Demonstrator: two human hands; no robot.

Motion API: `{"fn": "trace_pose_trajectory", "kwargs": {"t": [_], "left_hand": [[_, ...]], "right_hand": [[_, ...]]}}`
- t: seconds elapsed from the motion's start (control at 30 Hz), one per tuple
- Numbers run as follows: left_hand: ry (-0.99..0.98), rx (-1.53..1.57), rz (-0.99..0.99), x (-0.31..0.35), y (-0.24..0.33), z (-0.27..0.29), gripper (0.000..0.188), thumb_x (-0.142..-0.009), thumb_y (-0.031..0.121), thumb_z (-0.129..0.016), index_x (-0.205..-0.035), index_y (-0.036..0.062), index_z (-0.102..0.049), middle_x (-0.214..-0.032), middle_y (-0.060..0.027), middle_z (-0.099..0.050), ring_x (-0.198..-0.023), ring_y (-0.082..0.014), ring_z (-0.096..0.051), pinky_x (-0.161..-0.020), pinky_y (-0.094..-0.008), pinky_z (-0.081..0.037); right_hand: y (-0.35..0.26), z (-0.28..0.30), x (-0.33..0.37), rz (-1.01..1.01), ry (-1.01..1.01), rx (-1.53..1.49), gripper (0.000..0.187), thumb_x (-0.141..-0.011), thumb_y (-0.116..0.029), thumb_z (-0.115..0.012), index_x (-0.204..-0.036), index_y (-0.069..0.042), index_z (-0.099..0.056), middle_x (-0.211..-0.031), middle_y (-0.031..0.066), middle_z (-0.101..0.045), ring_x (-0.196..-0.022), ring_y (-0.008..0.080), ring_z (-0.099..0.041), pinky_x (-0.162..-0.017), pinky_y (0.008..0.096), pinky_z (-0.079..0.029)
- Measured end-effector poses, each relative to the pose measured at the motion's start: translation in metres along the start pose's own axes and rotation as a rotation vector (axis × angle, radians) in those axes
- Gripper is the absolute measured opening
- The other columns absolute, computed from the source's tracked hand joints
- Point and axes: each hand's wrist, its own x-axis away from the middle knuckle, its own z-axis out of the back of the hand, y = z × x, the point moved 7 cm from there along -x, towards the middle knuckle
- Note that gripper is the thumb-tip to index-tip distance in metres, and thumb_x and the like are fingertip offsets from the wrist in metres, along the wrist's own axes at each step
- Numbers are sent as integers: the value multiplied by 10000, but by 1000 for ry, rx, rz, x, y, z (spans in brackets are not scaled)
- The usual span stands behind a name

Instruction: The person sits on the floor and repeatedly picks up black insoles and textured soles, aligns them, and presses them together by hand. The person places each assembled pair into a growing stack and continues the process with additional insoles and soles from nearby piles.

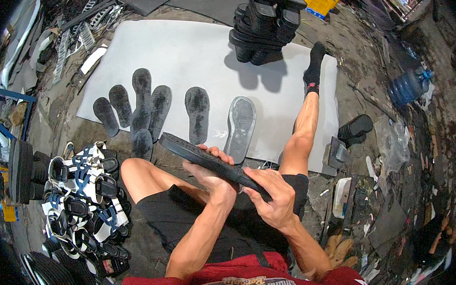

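Observation:
A thick black shoe sole (194, 153) is held in both hands above my lap, tilted with its far end up to the left. My left hand (211, 173) supports it from below, fingers curled over its far edge. The near right end is gripped by my right hand (273, 195), thumb and fingers closed on its edges. Just beyond the hands, a sole with a pale grey rim (241, 122) lies on a white sheet (193, 43). To its left is a dark, smudged sole (197, 110), and further left several similar dark soles (142, 101) lie, some overlapping.
A tall stack of black soles (262, 27) stands on the sheet's far right. White, blue and black sandal uppers (85, 196) are heaped at my left. Right of my outstretched leg (302, 131) are a blue water jug (408, 86) and scattered scraps. A yellow crate (320, 1) sits at the back.

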Motion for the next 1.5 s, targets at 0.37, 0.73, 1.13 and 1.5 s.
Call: {"fn": "trace_pose_trajectory", "kwargs": {"t": [0.37, 0.73, 1.13, 1.5], "left_hand": [[204, -34, 55, 4, -3, 0, 412, -1022, 577, -460, -941, 187, -566, -707, -13, -561, -556, -187, -509, -558, -357, -465], [143, -273, -139, 4, 4, 8, 483, -1112, 580, -423, -1179, 130, -588, -996, -66, -624, -789, -222, -638, -722, -400, -557], [-477, -819, -117, 34, 3, -35, 284, -1161, 248, -566, -1272, -8, -514, -1139, -114, -608, -1023, -195, -653, -909, -334, -547], [43, -1075, 96, -49, 69, 181, 220, -1085, 143, -633, -1161, -51, -566, -994, -168, -707, -840, -254, -757, -769, -373, -635]], "right_hand": [[9, 16, 4, 48, 8, -16, 436, -891, -124, -881, -1293, -18, -750, -1247, 169, -785, -1127, 328, -755, -1030, 411, -563], [2, 23, 3, -67, -60, 111, 794, -851, -128, -894, -1547, -10, -532, -1445, 217, -655, -1320, 379, -644, -1126, 453, -507], [85, 10, -46, -19, -345, -16, 855, -838, -176, -872, -1600, -113, -489, -1557, 223, -521, -1502, 412, -454, -1256, 513, -366], [142, 190, -481, 409, 117, 425, 535, -768, -146, -728, -1260, -94, -523, -1343, 172, -570, -1376, 396, -502, -1231, 567, -340]]}}
